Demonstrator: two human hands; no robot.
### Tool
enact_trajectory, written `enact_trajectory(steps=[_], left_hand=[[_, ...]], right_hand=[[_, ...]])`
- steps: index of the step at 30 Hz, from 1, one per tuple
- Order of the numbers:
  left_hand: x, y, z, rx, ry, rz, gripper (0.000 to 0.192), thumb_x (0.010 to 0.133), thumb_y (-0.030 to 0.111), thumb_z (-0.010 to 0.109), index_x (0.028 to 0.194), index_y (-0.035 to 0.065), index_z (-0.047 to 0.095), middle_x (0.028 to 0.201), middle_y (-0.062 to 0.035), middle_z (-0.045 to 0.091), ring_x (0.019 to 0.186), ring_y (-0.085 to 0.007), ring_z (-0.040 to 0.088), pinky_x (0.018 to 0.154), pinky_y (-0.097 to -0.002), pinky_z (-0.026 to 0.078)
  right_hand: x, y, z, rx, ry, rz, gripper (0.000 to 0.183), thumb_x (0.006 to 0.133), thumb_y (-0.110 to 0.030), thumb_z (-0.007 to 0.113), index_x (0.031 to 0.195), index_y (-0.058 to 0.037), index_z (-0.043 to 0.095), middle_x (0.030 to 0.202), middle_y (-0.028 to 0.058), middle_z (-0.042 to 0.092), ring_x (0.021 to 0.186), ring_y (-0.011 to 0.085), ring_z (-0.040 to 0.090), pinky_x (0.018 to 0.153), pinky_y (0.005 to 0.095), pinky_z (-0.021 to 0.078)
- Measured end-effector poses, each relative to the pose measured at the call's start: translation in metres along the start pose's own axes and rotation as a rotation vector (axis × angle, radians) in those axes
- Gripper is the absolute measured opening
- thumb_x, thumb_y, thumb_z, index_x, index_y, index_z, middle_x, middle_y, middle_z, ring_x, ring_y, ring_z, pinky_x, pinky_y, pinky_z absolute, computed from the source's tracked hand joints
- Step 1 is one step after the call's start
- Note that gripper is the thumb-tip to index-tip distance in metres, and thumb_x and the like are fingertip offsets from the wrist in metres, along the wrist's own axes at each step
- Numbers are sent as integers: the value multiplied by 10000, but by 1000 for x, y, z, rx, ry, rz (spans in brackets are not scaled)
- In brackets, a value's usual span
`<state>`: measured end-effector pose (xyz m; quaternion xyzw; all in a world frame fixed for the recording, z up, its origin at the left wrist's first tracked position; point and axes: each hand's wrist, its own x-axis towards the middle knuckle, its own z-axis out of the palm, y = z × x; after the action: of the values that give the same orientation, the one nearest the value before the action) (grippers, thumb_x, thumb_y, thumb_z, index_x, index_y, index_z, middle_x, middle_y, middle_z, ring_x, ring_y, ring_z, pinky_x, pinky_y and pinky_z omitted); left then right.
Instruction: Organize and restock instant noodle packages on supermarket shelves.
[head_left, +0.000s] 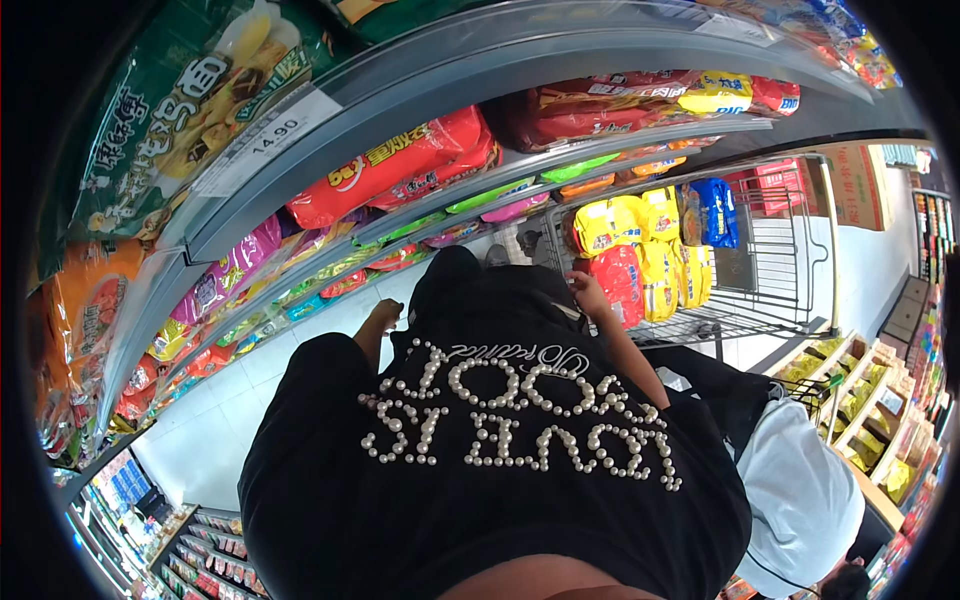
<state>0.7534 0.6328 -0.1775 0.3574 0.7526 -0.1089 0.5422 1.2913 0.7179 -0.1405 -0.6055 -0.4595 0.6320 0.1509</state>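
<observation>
My left hand (388, 316) hangs beside my black trousers, with the floor behind it; its fingers look partly curled and I see nothing in it. My right hand (589, 295) is at the near side of a wire shopping cart (802, 266), beside a red instant noodle multipack (616, 283). Whether its fingers touch that pack or the cart is not clear. Several yellow noodle multipacks (660, 281) lie in the cart with the red one. A blue pack (714, 213) sits farther along the basket.
Shelves on the left hold noodle packs, among them a red multipack (397, 169) and a green pack (202, 112). The grey shelf edge (450, 75) curves overhead. A person in a white top (799, 495) is close on my right, near slanted display bins (862, 405).
</observation>
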Motion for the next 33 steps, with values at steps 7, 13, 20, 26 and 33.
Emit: enact_trajectory(steps=[7, 13, 20, 26, 33], left_hand=[[-8, 3, 16, -17, 87, 334, 266, 889, 257, 555, 1064, 96, 674, 940, -155, 697, 810, -284, 700, 720, -384, 560], [-31, 32, 0, 14, 199, 502, 254, 901, 251, 575, 1077, 91, 664, 936, -135, 691, 778, -251, 695, 706, -357, 556], [-64, 9, 6, -386, 164, 438, 316, 907, 289, 582, 1101, 47, 642, 874, -117, 689, 741, -216, 683, 701, -343, 547], [-105, -86, 31, -321, 118, 280, 294, 885, 325, 575, 1031, 87, 666, 787, -92, 686, 649, -192, 662, 650, -339, 540], [-150, -179, 51, -279, 118, 48, 236, 873, 291, 589, 998, 113, 681, 829, -102, 693, 736, -232, 675, 714, -372, 543]], right_hand=[[-2, -33, -7, 50, -63, 233, 366, 944, -88, 541, 1308, -52, 559, 1032, 69, 657, 887, 160, 613, 763, 286, 495], [-13, -57, 1, 18, -125, 159, 420, 955, -124, 541, 1368, -55, 512, 979, 33, 640, 818, 117, 580, 705, 283, 470], [-4, -36, 39, 77, 53, 66, 651, 910, -71, 575, 1487, 25, 290, 1178, 121, 587, 1072, 210, 550, 952, 316, 428], [11, -13, 79, -116, 155, -50, 797, 854, -78, 632, 1515, 17, 196, 1211, 115, 584, 1076, 196, 553, 934, 311, 442], [25, -13, 132, -95, 179, -112, 833, 773, -31, 611, 1507, -66, 218, 1138, 138, 594, 979, 212, 591, 831, 333, 491]])
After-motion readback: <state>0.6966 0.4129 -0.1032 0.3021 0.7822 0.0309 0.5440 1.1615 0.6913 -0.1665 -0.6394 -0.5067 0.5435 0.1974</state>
